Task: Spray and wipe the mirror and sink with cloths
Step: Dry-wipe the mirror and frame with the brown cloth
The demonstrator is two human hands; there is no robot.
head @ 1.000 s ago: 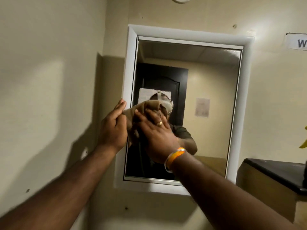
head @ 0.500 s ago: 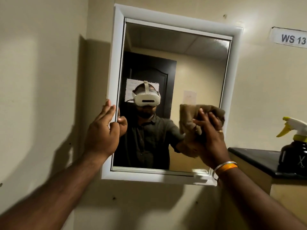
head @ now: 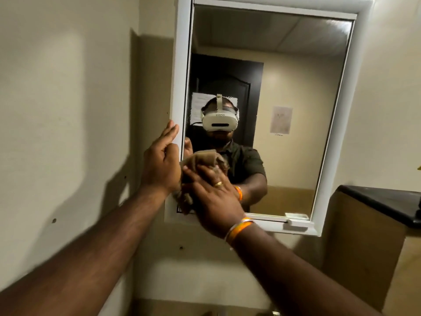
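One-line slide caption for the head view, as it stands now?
Right hand presses a brown cloth against the mirror's lower-left corner; left hand steadies the white frame.

Soft matt cloth (head: pixel 206 159) on glossy mirror (head: pixel 284 99) glass; smooth white frame (head: pixel 180 65).

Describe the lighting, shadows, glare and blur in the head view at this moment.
Head view: dim, warm light; the mirror frame casts a hard shadow on the wall to its left; a pale glare streak sits in the glass's top right corner; the wide lens slants the frame; the forearms near the bottom edge are smeared by blur, while the left hand, right hand and brown cloth are only slightly soft.
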